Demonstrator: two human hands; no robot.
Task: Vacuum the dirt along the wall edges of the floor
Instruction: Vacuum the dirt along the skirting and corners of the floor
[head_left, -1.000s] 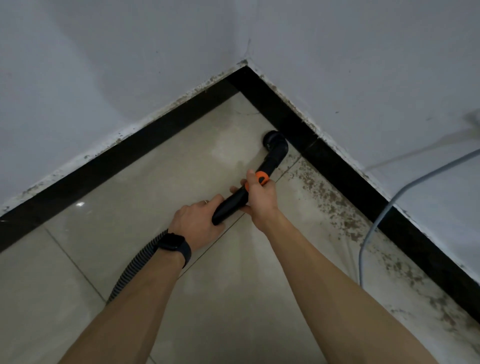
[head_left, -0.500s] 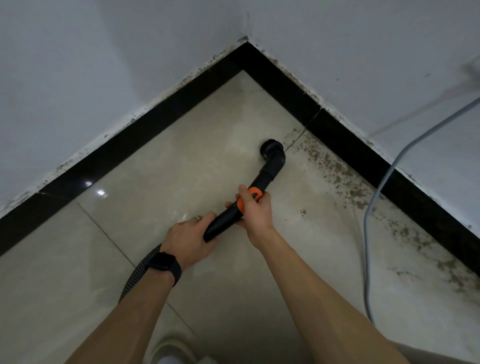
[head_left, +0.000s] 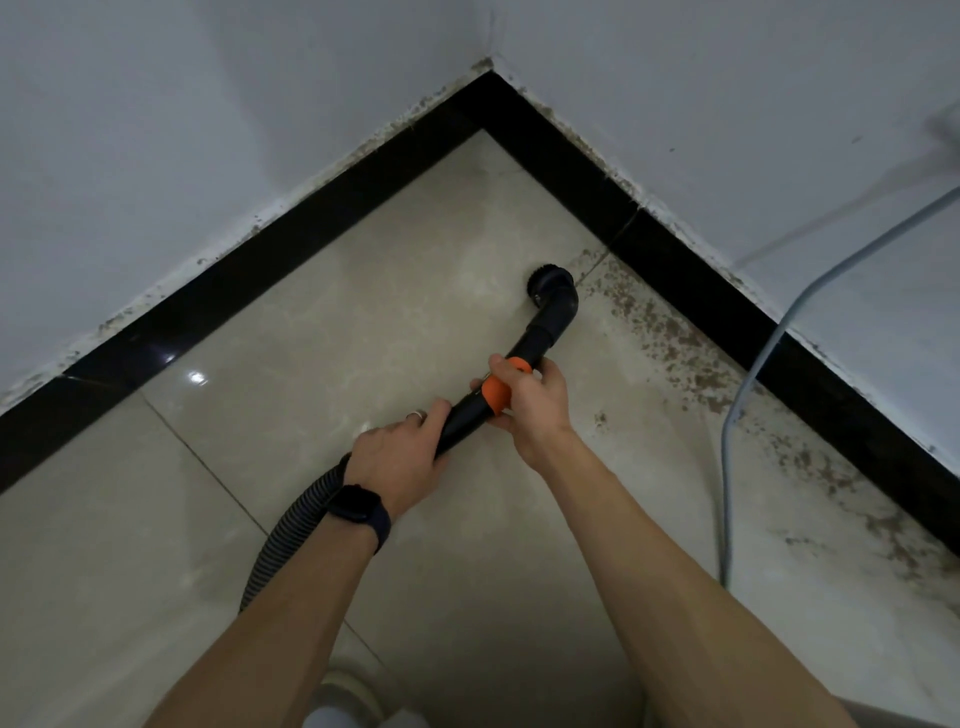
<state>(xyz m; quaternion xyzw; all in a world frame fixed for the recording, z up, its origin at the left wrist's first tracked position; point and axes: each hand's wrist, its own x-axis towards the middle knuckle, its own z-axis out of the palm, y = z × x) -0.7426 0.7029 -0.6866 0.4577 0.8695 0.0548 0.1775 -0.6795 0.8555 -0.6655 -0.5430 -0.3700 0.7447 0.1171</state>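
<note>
Beige floor tiles (head_left: 270, 364) meet black skirting (head_left: 675, 249) in a corner under white walls. On the tile just short of the right-hand skirting sits the vacuum's round brush nozzle (head_left: 545, 285), at the near end of a brown dirt band (head_left: 670, 338). The right hand (head_left: 530, 400) is clamped around the wand's orange collar (head_left: 496, 392); the left hand (head_left: 400, 462) grips the wand where the ribbed hose (head_left: 291, 525) begins. This looks like mid-sweep; next, the nozzle should travel rightward along the skirting, clear of the grey cable (head_left: 727, 467).
</note>
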